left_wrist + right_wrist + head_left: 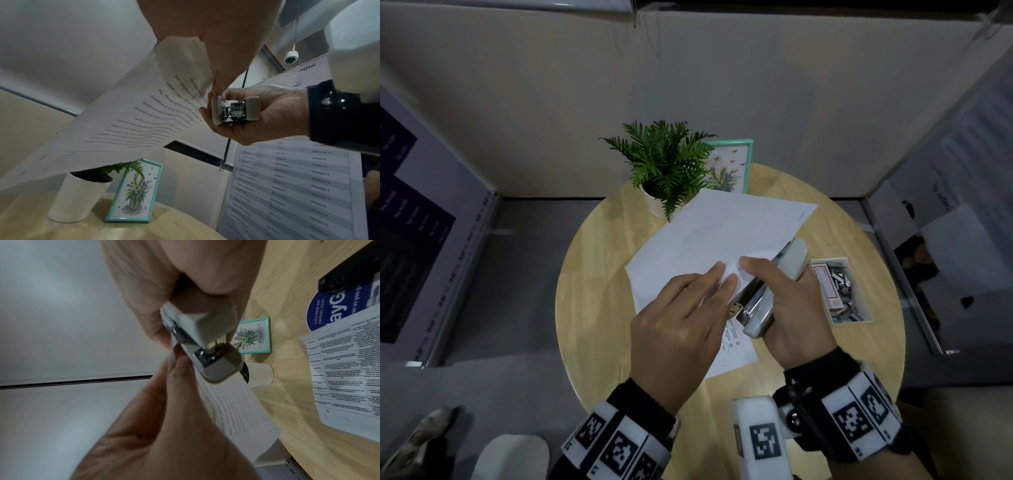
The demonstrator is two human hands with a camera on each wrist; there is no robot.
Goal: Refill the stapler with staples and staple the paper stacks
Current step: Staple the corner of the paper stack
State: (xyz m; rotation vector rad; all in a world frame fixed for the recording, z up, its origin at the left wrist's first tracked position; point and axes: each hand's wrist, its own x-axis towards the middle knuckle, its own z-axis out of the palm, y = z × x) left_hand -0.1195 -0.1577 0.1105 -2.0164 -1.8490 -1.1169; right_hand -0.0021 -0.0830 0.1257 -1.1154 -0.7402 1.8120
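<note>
Above the round wooden table (599, 281) I hold a white paper stack (715, 236) in the air. My left hand (688, 315) pinches its near corner, fingers on top and thumb beneath (218, 78). My right hand (784, 294) grips a pale grey stapler (770, 291), whose mouth is over that same corner (209, 356). From the left wrist view the stapler's (234, 110) rear end faces the camera inside the right palm. Printed text covers the underside of the sheets (131, 123).
A white tray (866, 308) with loose staple strips and a small box sits on the table's right. Another printed sheet (736, 349) lies flat under my hands. A potted fern (664, 164) and a teal-framed picture (736, 164) stand at the back. Cardboard walls surround the table.
</note>
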